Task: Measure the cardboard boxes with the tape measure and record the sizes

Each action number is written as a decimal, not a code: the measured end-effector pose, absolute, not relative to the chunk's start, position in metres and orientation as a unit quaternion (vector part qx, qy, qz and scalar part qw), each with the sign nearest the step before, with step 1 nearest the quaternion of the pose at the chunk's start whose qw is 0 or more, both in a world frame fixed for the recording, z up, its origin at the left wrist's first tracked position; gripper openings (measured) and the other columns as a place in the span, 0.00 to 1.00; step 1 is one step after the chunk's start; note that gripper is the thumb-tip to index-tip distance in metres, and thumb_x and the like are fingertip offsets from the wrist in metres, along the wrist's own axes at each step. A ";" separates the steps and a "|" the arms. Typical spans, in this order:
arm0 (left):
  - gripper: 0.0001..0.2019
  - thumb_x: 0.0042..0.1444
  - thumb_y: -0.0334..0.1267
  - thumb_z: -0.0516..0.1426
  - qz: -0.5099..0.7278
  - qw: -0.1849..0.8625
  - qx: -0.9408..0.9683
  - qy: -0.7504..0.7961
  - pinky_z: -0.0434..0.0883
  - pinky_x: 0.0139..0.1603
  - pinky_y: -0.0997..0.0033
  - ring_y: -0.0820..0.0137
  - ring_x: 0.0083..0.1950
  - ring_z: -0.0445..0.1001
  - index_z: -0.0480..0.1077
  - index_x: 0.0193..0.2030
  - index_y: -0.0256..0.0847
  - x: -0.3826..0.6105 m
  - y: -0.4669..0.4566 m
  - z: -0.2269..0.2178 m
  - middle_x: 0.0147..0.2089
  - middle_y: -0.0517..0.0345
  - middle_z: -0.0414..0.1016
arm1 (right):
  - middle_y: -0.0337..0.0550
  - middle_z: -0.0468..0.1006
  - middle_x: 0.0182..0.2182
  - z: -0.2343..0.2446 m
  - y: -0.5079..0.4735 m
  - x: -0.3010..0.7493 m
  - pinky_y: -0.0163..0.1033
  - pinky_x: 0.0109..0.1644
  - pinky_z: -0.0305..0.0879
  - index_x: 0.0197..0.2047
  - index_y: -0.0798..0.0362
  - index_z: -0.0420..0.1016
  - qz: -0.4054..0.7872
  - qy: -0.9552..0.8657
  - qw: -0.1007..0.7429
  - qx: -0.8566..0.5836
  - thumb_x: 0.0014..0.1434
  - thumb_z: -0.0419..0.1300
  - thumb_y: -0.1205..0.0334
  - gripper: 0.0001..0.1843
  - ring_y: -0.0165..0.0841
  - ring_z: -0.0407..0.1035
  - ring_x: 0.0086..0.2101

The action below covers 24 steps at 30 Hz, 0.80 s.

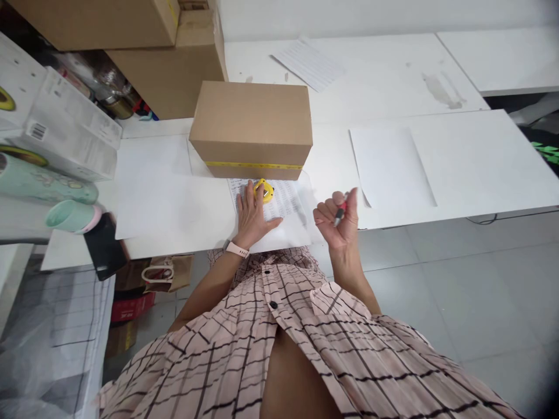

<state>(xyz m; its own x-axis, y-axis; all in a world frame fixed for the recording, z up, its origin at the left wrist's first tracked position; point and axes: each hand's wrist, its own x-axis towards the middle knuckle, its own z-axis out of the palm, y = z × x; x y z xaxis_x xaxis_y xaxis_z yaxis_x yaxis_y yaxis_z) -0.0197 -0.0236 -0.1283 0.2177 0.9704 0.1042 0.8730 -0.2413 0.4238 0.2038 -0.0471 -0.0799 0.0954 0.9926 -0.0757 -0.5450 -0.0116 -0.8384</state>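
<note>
Along the desk's [212, 218] near edge, our left hand [250, 224] spreads open on the printed sheet [286, 203], fingers over the yellow tape measure [269, 192] — while our right hand [343, 234], just right of the sheet, curls round a pen [339, 214] tipped toward that edge.

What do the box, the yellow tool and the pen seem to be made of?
Box: matte cardboard, judging by its plain brown, straight-edged panels. Yellow tool: probably hard plastic, given its bright moulded-looking body; its silvery patch may be metal. Pen: likely red and dark plastic, its greyish tip possibly metal.
</note>
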 end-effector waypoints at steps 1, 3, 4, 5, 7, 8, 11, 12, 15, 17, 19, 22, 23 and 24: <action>0.58 0.51 0.51 0.69 0.178 0.138 0.767 0.601 0.40 0.77 0.36 0.42 0.81 0.39 0.39 0.78 0.38 -0.019 -0.024 -0.129 0.81 0.31 0.35 | 0.31 0.53 0.15 -0.086 -0.045 0.199 0.38 0.24 0.57 0.26 0.46 0.68 0.607 -0.294 0.623 -0.396 0.61 0.58 0.30 0.28 0.28 0.53 0.19; 0.58 0.51 0.52 0.69 0.183 0.139 0.765 0.602 0.40 0.77 0.36 0.42 0.81 0.38 0.39 0.78 0.38 -0.018 -0.023 -0.130 0.81 0.32 0.35 | 0.32 0.62 0.17 -0.101 -0.043 0.188 0.38 0.26 0.61 0.30 0.46 0.70 0.598 -0.296 0.607 -0.432 0.60 0.58 0.29 0.28 0.28 0.60 0.21; 0.58 0.51 0.52 0.69 0.184 0.141 0.764 0.602 0.40 0.77 0.36 0.42 0.81 0.38 0.39 0.79 0.38 -0.017 -0.023 -0.131 0.81 0.32 0.34 | 0.35 0.68 0.20 -0.108 -0.042 0.183 0.39 0.29 0.64 0.33 0.47 0.72 0.586 -0.306 0.604 -0.446 0.59 0.59 0.29 0.28 0.30 0.64 0.23; 0.58 0.51 0.52 0.69 0.184 0.142 0.764 0.602 0.39 0.77 0.36 0.42 0.81 0.37 0.39 0.79 0.38 -0.017 -0.024 -0.131 0.81 0.32 0.34 | 0.37 0.73 0.24 -0.115 -0.042 0.178 0.40 0.32 0.66 0.36 0.47 0.73 0.569 -0.324 0.601 -0.458 0.58 0.60 0.29 0.27 0.31 0.68 0.26; 0.58 0.51 0.51 0.69 0.182 0.145 0.762 0.604 0.39 0.77 0.37 0.42 0.81 0.37 0.40 0.78 0.36 -0.016 -0.024 -0.130 0.81 0.31 0.34 | 0.39 0.76 0.28 -0.125 -0.044 0.173 0.40 0.35 0.68 0.38 0.48 0.74 0.522 -0.381 0.587 -0.487 0.56 0.66 0.34 0.24 0.33 0.71 0.30; 0.58 0.51 0.51 0.69 0.180 0.145 0.762 0.605 0.38 0.77 0.38 0.42 0.81 0.37 0.40 0.78 0.34 -0.016 -0.024 -0.130 0.81 0.30 0.34 | 0.37 0.75 0.28 -0.129 -0.045 0.173 0.40 0.35 0.67 0.37 0.48 0.72 0.494 -0.415 0.574 -0.505 0.55 0.69 0.38 0.22 0.32 0.69 0.30; 0.57 0.50 0.50 0.69 0.179 0.146 0.763 0.604 0.37 0.77 0.39 0.41 0.81 0.37 0.41 0.78 0.33 -0.016 -0.025 -0.128 0.80 0.29 0.35 | 0.33 0.66 0.24 -0.131 -0.047 0.178 0.37 0.31 0.61 0.31 0.48 0.66 0.431 -0.492 0.530 -0.540 0.56 0.70 0.43 0.21 0.29 0.61 0.25; 0.57 0.50 0.50 0.69 0.181 0.146 0.763 0.603 0.37 0.78 0.40 0.42 0.81 0.37 0.41 0.78 0.33 -0.016 -0.025 -0.128 0.80 0.30 0.35 | 0.32 0.65 0.24 -0.130 -0.047 0.180 0.37 0.30 0.60 0.33 0.48 0.67 0.430 -0.507 0.517 -0.540 0.57 0.68 0.42 0.20 0.29 0.59 0.25; 0.57 0.51 0.50 0.69 0.187 0.149 0.764 0.599 0.37 0.78 0.40 0.42 0.81 0.37 0.40 0.78 0.35 -0.017 -0.025 -0.128 0.81 0.31 0.35 | 0.37 0.74 0.30 -0.128 -0.046 0.186 0.39 0.35 0.65 0.44 0.47 0.72 0.458 -0.545 0.468 -0.525 0.62 0.63 0.40 0.19 0.32 0.67 0.30; 0.57 0.51 0.50 0.68 0.187 0.150 0.764 0.599 0.37 0.77 0.40 0.43 0.81 0.37 0.40 0.78 0.36 -0.017 -0.025 -0.129 0.81 0.32 0.35 | 0.41 0.78 0.36 -0.127 -0.045 0.188 0.41 0.41 0.68 0.46 0.47 0.75 0.462 -0.567 0.437 -0.525 0.61 0.63 0.40 0.20 0.35 0.71 0.36; 0.57 0.51 0.50 0.68 0.185 0.148 0.765 0.599 0.37 0.78 0.40 0.43 0.81 0.37 0.40 0.78 0.35 -0.017 -0.025 -0.128 0.81 0.32 0.35 | 0.41 0.78 0.35 -0.128 -0.044 0.188 0.41 0.40 0.67 0.41 0.48 0.75 0.444 -0.576 0.428 -0.537 0.59 0.66 0.42 0.19 0.34 0.70 0.35; 0.57 0.51 0.50 0.69 0.182 0.145 0.766 0.600 0.38 0.78 0.40 0.43 0.81 0.37 0.41 0.78 0.34 -0.017 -0.025 -0.128 0.80 0.30 0.36 | 0.36 0.71 0.29 -0.129 -0.045 0.187 0.38 0.33 0.61 0.36 0.48 0.71 0.418 -0.569 0.438 -0.557 0.60 0.65 0.45 0.16 0.31 0.63 0.30; 0.57 0.51 0.50 0.69 0.182 0.146 0.766 0.599 0.38 0.78 0.41 0.43 0.81 0.38 0.41 0.78 0.34 -0.017 -0.025 -0.128 0.80 0.30 0.36 | 0.36 0.70 0.29 -0.128 -0.046 0.186 0.37 0.33 0.60 0.36 0.48 0.69 0.415 -0.566 0.442 -0.558 0.61 0.64 0.46 0.15 0.30 0.61 0.29; 0.57 0.51 0.50 0.69 0.182 0.147 0.766 0.599 0.37 0.78 0.41 0.43 0.81 0.38 0.40 0.78 0.35 -0.017 -0.025 -0.128 0.80 0.31 0.36 | 0.35 0.70 0.29 -0.128 -0.047 0.185 0.37 0.32 0.59 0.37 0.48 0.69 0.415 -0.567 0.443 -0.557 0.62 0.63 0.47 0.14 0.30 0.61 0.29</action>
<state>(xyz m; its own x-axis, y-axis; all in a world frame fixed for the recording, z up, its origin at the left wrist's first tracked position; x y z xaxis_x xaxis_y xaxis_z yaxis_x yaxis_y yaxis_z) -0.0174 -0.0254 -0.1282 0.2159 0.9709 0.1033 0.8636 -0.2392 0.4438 0.1855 -0.0465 -0.1280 0.0132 0.9991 0.0393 0.2636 0.0344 -0.9640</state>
